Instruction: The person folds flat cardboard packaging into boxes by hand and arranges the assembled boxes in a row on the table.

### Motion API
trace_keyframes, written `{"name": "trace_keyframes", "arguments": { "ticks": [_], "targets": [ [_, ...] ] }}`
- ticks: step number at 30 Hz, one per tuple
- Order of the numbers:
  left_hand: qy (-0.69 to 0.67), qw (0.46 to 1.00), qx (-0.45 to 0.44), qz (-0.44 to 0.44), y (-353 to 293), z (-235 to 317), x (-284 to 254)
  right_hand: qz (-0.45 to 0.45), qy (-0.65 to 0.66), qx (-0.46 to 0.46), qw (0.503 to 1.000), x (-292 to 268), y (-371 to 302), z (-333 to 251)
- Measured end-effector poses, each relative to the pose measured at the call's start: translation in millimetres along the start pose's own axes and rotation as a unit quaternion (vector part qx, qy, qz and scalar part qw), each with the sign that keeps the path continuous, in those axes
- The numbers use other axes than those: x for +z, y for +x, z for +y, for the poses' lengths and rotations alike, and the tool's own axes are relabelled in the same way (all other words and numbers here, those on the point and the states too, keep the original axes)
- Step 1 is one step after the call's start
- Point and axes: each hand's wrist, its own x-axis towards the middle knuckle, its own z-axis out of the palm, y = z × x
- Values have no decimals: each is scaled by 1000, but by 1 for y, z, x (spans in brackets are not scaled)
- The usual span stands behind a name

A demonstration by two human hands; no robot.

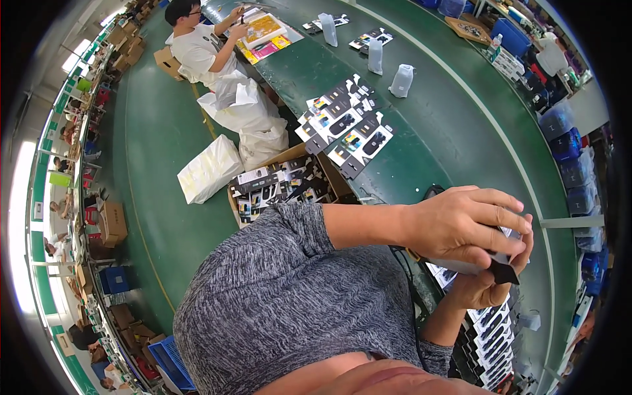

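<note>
Both my hands hold a small carton with a black pointed flap (pixel 504 271) above the green table. My left hand (pixel 464 225) lies over its top with bent fingers. My right hand (pixel 486 289) grips it from below, its fingers reaching up behind. The fingers hide most of the carton. Beneath my hands, rows of white-and-black packages (pixel 490 345) stand packed side by side. Beside my left wrist lies a black rounded object (pixel 432 191), partly covered. Farther along the table, printed flat cartons (pixel 349 125) are spread in an overlapping pile.
Left of the table stands an open cardboard box (pixel 339 181) of printed cartons. A white wrapped bundle (pixel 210 170) and white plastic sacks (pixel 243 105) are beside it. Plastic-wrapped stacks (pixel 401 80) stand on the table. A co-worker (pixel 204 49) handles a yellow sheet (pixel 263 31) at its far end.
</note>
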Motion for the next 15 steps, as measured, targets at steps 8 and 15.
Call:
{"name": "trace_keyframes", "arguments": {
  "ticks": [8, 15],
  "targets": [
    [132, 982, 124, 58, -10, 5, 2, 13, 97, 59, 993, 3, -5, 10],
    [-99, 993, -41, -57, -11, 14, -13, -40, 212, 198, 956, -19, -15, -3]
  ]
}}
